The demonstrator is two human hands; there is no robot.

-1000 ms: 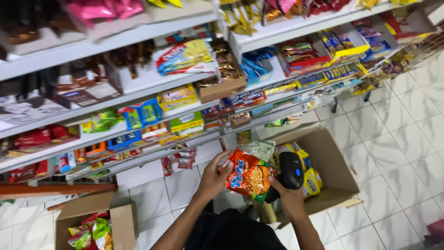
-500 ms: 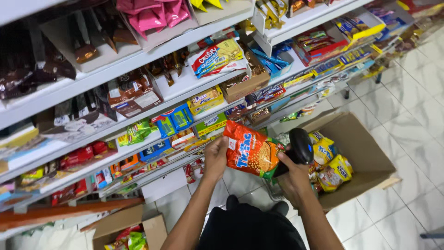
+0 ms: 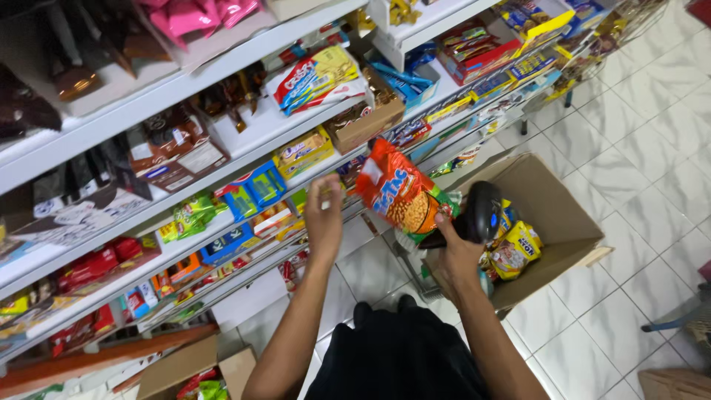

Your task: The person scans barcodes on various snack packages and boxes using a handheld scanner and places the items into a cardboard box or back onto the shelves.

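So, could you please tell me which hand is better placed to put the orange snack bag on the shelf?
Left. The left hand pinches the orange snack bag beside the white shelf; the right hand grips a black handheld scanner.

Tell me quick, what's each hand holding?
Left hand: closed on a corner of the orange snack bag.
Right hand: closed on a black scanner.

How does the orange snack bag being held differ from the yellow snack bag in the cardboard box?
The orange snack bag is larger and held up in the air at shelf height; the small yellow snack bag lies in the open brown cardboard box. The orange one is gripped together with a black handheld scanner; nothing touches the yellow one. Both are glossy printed packets.
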